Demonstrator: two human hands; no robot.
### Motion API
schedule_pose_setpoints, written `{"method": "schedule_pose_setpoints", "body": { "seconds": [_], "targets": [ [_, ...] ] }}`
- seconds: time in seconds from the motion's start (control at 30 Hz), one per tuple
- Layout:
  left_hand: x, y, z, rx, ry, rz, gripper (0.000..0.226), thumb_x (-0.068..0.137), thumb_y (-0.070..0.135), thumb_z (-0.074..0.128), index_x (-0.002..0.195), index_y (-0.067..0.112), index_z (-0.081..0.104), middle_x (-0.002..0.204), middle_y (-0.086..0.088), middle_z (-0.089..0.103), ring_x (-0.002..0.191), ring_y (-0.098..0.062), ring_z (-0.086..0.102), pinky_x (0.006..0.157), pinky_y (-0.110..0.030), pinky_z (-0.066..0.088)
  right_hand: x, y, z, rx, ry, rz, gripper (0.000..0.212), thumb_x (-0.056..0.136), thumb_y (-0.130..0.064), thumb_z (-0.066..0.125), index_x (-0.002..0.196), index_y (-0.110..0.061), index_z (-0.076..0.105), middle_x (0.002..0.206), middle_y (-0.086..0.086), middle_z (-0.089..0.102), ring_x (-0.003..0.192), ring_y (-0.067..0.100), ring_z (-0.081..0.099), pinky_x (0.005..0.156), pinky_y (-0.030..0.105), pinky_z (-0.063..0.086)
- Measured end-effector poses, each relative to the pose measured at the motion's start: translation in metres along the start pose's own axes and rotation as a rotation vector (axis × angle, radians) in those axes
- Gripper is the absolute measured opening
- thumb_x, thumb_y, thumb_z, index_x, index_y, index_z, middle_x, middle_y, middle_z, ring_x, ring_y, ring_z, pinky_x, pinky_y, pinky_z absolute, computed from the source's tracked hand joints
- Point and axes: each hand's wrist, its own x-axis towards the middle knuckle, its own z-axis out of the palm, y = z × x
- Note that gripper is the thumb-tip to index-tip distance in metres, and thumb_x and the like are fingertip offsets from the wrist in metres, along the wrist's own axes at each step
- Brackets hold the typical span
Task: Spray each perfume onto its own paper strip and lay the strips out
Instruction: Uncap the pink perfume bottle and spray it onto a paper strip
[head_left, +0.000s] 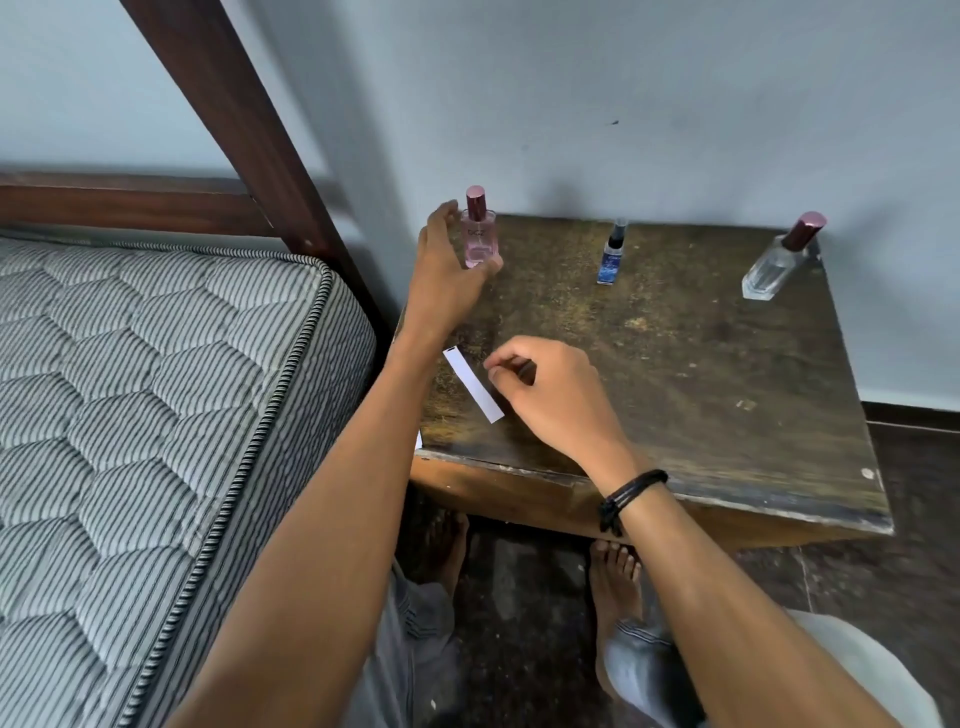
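Key geometry: the pink bottle (479, 239) is upright at the far-left corner of the worktop (701, 364), base down on the surface. The paper strip (472, 385) lies flat near the front-left edge, almost straight toward me from the bottle. Its long axis runs diagonally, with the far end pointing left toward my left forearm and the near end angled right.

My left hand (447, 260) is on the bottle: thumb across the front of the base, fingers curled round the far-left side. Reads as a grip, not a lift.

My right hand (550, 400) is over the front of the worktop. Fingers are curled, thumb and forefinger tips are together, and I see nothing between them. The tips sit just beside the strip's right long edge, around mid-length. Can't tell if they touch the paper.

So left hand owns the bottle and right hand is nearer the strip. My guess for the next move: right pinches the strip by its near end and lifts it, left brings the bottle toward me and aims the nozzle at the free far end. The cap looks to be on, so it likely has to come off first.

The blue bottle (610, 254) and clear bottle (774, 270) stand along the back, well apart from both hands. No strips show in front of them.
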Motion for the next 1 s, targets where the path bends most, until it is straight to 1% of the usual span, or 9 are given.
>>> {"method": "schedule_pose_setpoints", "body": {
  "seconds": [0.1,0.17,0.3,0.4,0.53,0.6,0.77,0.93,1.0],
  "targets": [
    [0.007,-0.001,-0.001,-0.024,0.011,-0.009,0.076,0.083,0.025,0.077,0.147,0.023,0.037,0.145,0.004,0.049,0.126,-0.016,0.055,0.109,-0.04,0.046,0.005,-0.003,0.002,0.008,-0.008,-0.011,0.013,0.097,-0.025,0.064,0.1,-0.03,0.076,0.094,-0.018,0.07,0.087,0.001,0.064,0.078,0.029,0.057],
    [0.009,-0.001,-0.002,-0.046,0.007,-0.011,0.07,0.085,0.022,0.076,0.145,0.022,0.04,0.141,0.006,0.053,0.122,-0.014,0.058,0.104,-0.032,0.048,0.007,-0.002,0.002,0.022,-0.016,-0.012,0.013,0.097,-0.025,0.065,0.098,-0.03,0.076,0.092,-0.018,0.07,0.086,0.0,0.064,0.077,0.029,0.057],
    [0.011,0.004,-0.003,-0.148,-0.007,-0.048,0.056,0.089,0.017,0.073,0.139,0.022,0.047,0.116,0.02,0.062,0.103,-0.004,0.064,0.087,-0.02,0.048,0.007,0.001,-0.004,0.032,-0.01,-0.019,0.012,0.097,-0.025,0.065,0.095,-0.03,0.076,0.09,-0.019,0.069,0.085,0.001,0.064,0.079,0.029,0.056],
    [0.014,0.004,-0.001,-0.178,-0.01,-0.065,0.05,0.09,0.015,0.072,0.134,0.022,0.049,0.106,0.026,0.064,0.103,-0.003,0.065,0.086,-0.019,0.05,0.007,0.003,-0.009,0.028,0.0,-0.03,0.011,0.096,-0.026,0.066,0.094,-0.03,0.076,0.09,-0.018,0.07,0.084,0.002,0.064,0.08,0.029,0.055],
    [0.016,0.001,0.0,-0.164,0.007,-0.068,0.037,0.093,0.013,0.066,0.123,0.027,0.049,0.112,0.015,0.065,0.107,-0.012,0.064,0.095,-0.033,0.054,0.007,0.0,-0.013,0.04,0.015,-0.041,0.01,0.096,-0.027,0.067,0.092,-0.03,0.075,0.09,-0.018,0.07,0.082,0.002,0.064,0.079,0.028,0.055],
    [0.018,0.0,0.0,-0.176,0.021,-0.067,0.029,0.097,0.011,0.062,0.119,0.026,0.05,0.114,0.008,0.065,0.107,-0.017,0.065,0.093,-0.038,0.056,0.007,0.0,-0.013,0.046,0.013,-0.038,0.01,0.096,-0.027,0.067,0.092,-0.03,0.075,0.089,-0.018,0.07,0.081,0.002,0.064,0.078,0.029,0.056],
    [0.015,0.003,0.0,-0.19,0.022,-0.067,0.026,0.097,0.007,0.059,0.117,0.021,0.05,0.112,0.005,0.065,0.108,-0.021,0.064,0.079,-0.031,0.054,0.006,0.0,-0.016,0.041,0.008,-0.034,0.009,0.096,-0.028,0.067,0.091,-0.03,0.075,0.089,-0.018,0.069,0.081,0.002,0.064,0.079,0.033,0.056],
    [0.008,0.015,-0.009,-0.238,-0.014,-0.057,0.024,0.098,0.014,0.061,0.118,0.022,0.05,0.122,-0.003,0.064,0.11,-0.026,0.067,0.088,-0.046,0.06,0.007,0.0,-0.023,0.028,0.038,-0.047,0.009,0.096,-0.027,0.068,0.095,-0.031,0.075,0.09,-0.018,0.069,0.082,0.003,0.064,0.08,0.033,0.057],
    [0.001,0.023,-0.014,-0.268,-0.06,-0.046,0.023,0.099,0.011,0.06,0.119,0.017,0.049,0.122,-0.008,0.064,0.105,-0.026,0.067,0.082,-0.037,0.06,0.007,0.0,-0.026,0.037,0.072,-0.044,0.01,0.096,-0.024,0.068,0.099,-0.029,0.076,0.09,-0.019,0.068,0.081,0.001,0.064,0.077,0.025,0.055]
  ]
}}
